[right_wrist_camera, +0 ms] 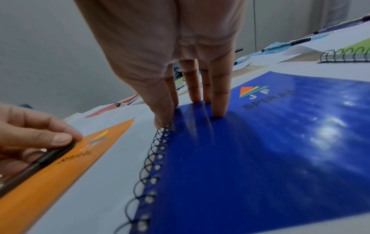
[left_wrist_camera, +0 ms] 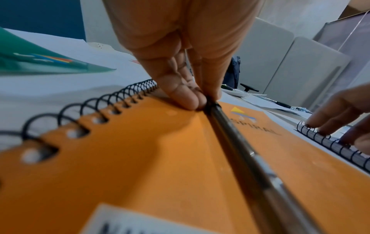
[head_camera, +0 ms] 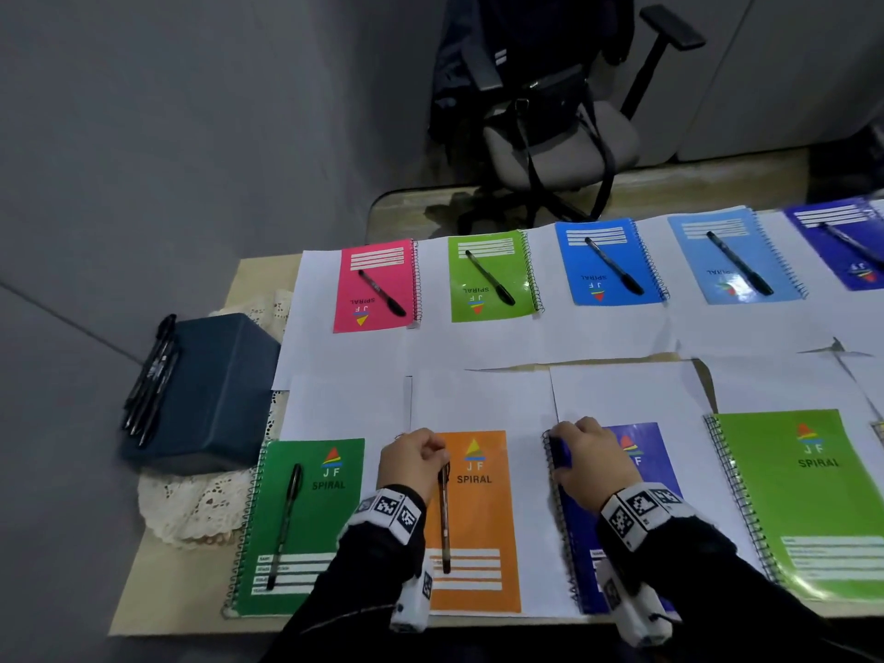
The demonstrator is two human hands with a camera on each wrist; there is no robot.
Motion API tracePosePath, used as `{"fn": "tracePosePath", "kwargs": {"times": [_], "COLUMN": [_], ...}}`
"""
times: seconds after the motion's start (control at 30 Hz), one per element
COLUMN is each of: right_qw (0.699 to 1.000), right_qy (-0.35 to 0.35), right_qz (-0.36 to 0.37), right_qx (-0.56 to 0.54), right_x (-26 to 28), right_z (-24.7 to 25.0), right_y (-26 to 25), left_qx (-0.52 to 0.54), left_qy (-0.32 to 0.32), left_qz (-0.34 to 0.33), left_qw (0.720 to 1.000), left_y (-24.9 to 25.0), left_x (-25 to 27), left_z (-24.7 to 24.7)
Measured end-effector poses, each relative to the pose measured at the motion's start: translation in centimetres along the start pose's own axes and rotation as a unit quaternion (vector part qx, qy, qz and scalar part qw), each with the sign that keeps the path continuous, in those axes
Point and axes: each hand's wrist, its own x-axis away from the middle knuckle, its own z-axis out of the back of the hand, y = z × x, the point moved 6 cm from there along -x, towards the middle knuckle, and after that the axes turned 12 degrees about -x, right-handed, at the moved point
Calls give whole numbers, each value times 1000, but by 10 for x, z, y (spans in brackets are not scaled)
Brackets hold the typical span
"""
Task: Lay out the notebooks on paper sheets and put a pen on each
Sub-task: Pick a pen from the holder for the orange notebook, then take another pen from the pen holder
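Wooden tabletop [head_camera: 191,590]: white paper sheets [head_camera: 483,399] laid in two rows. Far row: every visible notebook carries a pen. Near row: green one done; orange spiral notebook [head_camera: 483,519] being served; glossy dark-blue spiral notebook [right_wrist_camera: 260,150] and light-green one lack pens. Spares on dark blue box [head_camera: 215,390].

Left hand [head_camera: 412,460] grip pinches the slim black pen's [head_camera: 445,519] top end, barrel lying on orange cover. Right hand [head_camera: 581,457], fingers straight, presses blue cover by the coil.

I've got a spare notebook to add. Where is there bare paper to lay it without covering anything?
Bare paper runs between the far row and the near row, above the orange notebook and the dark blue notebook. The gap between those two is narrow, and the left hand and right hand crowd it.
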Motion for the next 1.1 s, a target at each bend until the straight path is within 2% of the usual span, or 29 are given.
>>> {"fn": "tracePosePath", "kwargs": {"times": [0.33,0.53,0.67,0.8,1.0,1.1], "right_qw": [1000,1000,999,999,998,997], "right_qy": [5,13,47,26,-23,-32], "right_qz": [7,-24,2,36,58,61], "right_qx": [4,4,-2,12,23,31], "right_x": [-2,-9,-15,-23,-31,-33], "right_z": [1,10,13,4,-22,-32], "right_y": [3,-2,-24,-60,-105,-116], "left_qx": [28,62,69,52,-20,-36], "left_qy": [8,57,111,199,331,363], "left_qz": [-9,10,40,67,142,192], "left_qw": [1000,996,991,976,933,911], "left_y": [-4,-18,-40,-75,-141,-174], "left_x": [0,0,-1,-2,2,1], "left_z": [2,35,79,133,211,235]}}
